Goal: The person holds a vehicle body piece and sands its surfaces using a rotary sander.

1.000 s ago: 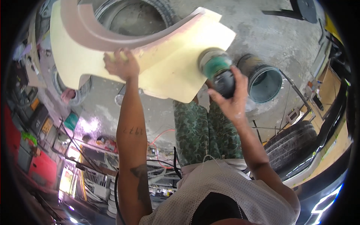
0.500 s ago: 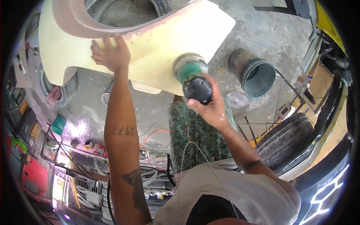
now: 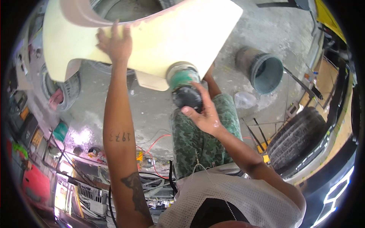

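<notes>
A pale yellow car fender (image 3: 163, 41) with a curved wheel arch fills the upper part of the view. My left hand (image 3: 118, 45) lies on it with fingers spread, close beside the arch edge. In my right hand (image 3: 207, 116) is a round green and black power sander (image 3: 186, 91), gripped by its black end. Its pad end sits at the fender's near edge; the pad's face is hidden, so I cannot tell how much of it touches. A small tab (image 3: 152, 80) of the fender juts out just left of the sander.
A bucket (image 3: 267, 74) lies tipped on the concrete floor at the right. Tires stand at the left (image 3: 70, 89), the lower right (image 3: 298, 135) and under the arch (image 3: 133, 9). A clear plastic piece (image 3: 245, 99) and a red cord (image 3: 156, 142) lie on the floor.
My right hand has moved the sander left and nearer to me along the fender's near edge. My left hand stays on the panel, fingers a little straighter. The whole view has shifted slightly.
</notes>
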`<state>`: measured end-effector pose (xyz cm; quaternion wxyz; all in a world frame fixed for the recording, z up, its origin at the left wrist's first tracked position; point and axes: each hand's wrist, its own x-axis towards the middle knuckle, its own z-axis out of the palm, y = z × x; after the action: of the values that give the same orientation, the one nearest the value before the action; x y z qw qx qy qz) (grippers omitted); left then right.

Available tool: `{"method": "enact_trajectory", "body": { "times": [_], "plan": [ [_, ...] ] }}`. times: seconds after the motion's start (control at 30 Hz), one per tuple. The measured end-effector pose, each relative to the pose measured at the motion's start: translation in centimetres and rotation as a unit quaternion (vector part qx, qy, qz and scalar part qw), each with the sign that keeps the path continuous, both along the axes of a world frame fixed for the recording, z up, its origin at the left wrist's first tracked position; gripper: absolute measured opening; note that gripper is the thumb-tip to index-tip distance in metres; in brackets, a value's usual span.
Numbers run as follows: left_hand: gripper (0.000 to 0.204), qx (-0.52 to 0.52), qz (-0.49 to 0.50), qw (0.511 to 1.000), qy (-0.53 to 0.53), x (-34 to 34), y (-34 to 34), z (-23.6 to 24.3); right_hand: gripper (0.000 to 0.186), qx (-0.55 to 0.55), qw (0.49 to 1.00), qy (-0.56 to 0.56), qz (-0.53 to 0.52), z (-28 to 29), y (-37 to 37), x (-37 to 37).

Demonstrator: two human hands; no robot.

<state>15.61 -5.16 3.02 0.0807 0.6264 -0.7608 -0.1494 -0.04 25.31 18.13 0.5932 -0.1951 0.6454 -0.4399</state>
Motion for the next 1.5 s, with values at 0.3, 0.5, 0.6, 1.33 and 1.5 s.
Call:
{"method": "enact_trajectory", "body": {
  "times": [0.3,0.5,0.6,1.33,1.5],
  "plan": [
    [0.097,-0.012,-0.021,0.999,-0.022,15.2,-5.8,3.6,0.071,0.001,0.995,0.039,-0.091,0.0,-1.3,-1.2],
    [0.099,0.135,-0.059,0.987,-0.057,16.8,-8.3,2.2,0.071,0.015,0.990,0.123,-0.060,-0.9,-4.8,-0.7],
    [0.098,0.136,-0.060,0.986,-0.073,17.0,-8.4,1.7,0.071,-0.002,0.985,0.172,-0.026,-1.3,-7.9,-0.6],
    [0.099,0.111,-0.099,0.982,-0.120,18.2,-9.4,-0.6,0.075,0.014,0.989,0.125,0.076,0.9,-2.4,-7.1],
    [0.113,0.169,-0.092,0.967,-0.168,14.0,-9.7,2.3,0.069,0.010,0.992,0.090,0.086,1.3,-1.3,-7.0]
  ]
}}
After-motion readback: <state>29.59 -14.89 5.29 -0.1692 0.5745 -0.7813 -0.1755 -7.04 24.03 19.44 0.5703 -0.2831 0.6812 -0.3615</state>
